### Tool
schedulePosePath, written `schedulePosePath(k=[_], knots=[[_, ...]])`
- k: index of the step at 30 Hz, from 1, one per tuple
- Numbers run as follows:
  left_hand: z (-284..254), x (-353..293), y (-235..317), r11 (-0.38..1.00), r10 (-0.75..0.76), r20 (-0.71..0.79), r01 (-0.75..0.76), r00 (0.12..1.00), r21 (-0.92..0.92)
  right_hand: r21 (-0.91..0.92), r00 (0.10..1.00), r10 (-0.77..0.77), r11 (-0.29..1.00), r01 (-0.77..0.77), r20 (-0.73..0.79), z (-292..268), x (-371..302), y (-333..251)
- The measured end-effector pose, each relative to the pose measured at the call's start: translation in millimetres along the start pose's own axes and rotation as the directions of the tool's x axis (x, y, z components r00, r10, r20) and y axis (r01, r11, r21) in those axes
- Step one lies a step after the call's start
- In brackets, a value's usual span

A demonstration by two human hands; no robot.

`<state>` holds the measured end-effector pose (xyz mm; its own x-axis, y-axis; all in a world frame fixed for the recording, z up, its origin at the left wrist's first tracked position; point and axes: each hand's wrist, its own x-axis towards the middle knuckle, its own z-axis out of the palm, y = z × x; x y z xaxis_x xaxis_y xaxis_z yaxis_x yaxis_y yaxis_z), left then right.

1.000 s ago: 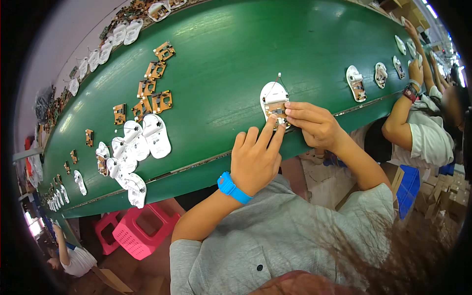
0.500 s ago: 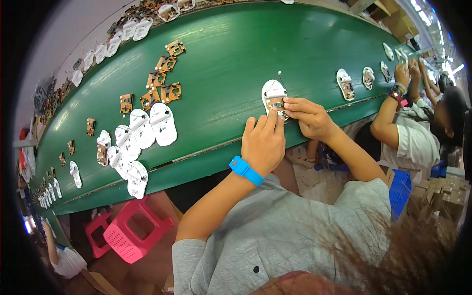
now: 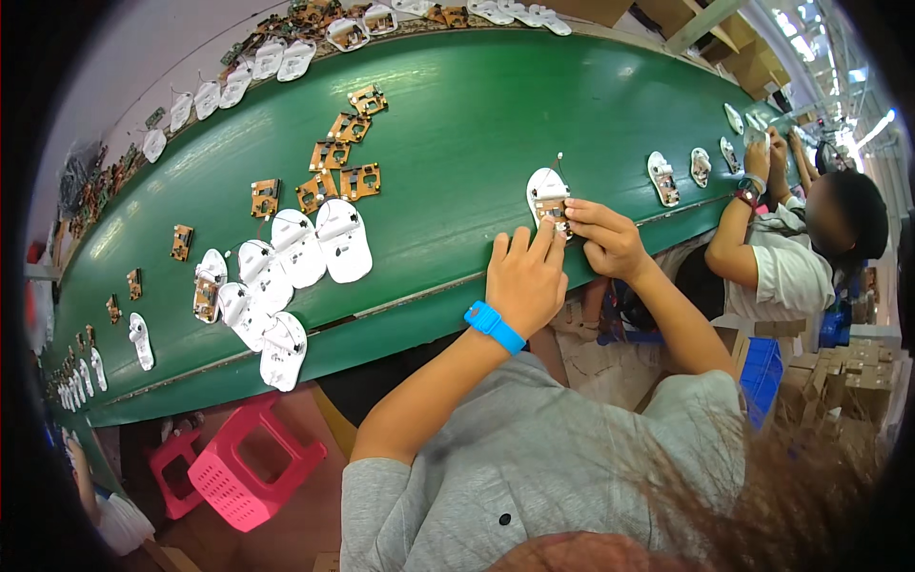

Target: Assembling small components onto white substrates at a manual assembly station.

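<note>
A white rounded plastic shell (image 3: 545, 183) lies on the green belt in front of me, with a thin wire and small connector rising from its top. Inside it sits a brown circuit board (image 3: 550, 208). My left hand (image 3: 527, 276), below a blue wristband, holds the shell's lower end, its index and middle fingertips pressing on the board; its thumb is hidden. My right hand (image 3: 605, 236) pinches the board's right edge between thumb and fingers. The lower end of the shell is partly covered by my fingers.
Left on the green belt (image 3: 457, 143) are loose circuit boards (image 3: 360, 180) and overlapping white shells (image 3: 344, 243). Fitted shells (image 3: 662, 179) lie to the right, near a co-worker (image 3: 782, 238). More parts line the far ledge. A pink stool (image 3: 238, 477) stands below the belt.
The view has shifted slightly, so the scene sits a little differently. My left fingertips still press on the board and my right hand still grips its edge.
</note>
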<state>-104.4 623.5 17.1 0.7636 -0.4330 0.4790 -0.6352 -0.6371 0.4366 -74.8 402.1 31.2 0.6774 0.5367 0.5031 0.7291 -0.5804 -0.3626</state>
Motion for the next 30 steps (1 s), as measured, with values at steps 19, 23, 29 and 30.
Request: schedulePosePath(k=[19,23,29,30], knots=[[-12.5,-5.7,-5.2,1.0,-0.007,0.061,0.007,0.998,-0.012,-0.005,0.999,0.003,1.0,-0.003,0.033,7.9,26.5,-12.3],[-6.6,-4.0,-5.2,1.0,0.008,0.052,-0.008,0.999,-0.017,-0.024,0.998,-0.003,1.0,0.004,0.06,11.2,24.0,-9.6],[-13.1,3.0,-3.3,1.0,0.021,0.142,-0.019,0.99,-0.016,-0.025,0.996,-0.024,0.999,0.027,0.082,10.3,27.8,-9.3],[-12.6,4.2,-3.7,1.0,0.026,0.144,-0.025,0.989,-0.008,-0.026,0.996,-0.028,0.999,0.03,0.079,10.2,29.2,-9.5]])
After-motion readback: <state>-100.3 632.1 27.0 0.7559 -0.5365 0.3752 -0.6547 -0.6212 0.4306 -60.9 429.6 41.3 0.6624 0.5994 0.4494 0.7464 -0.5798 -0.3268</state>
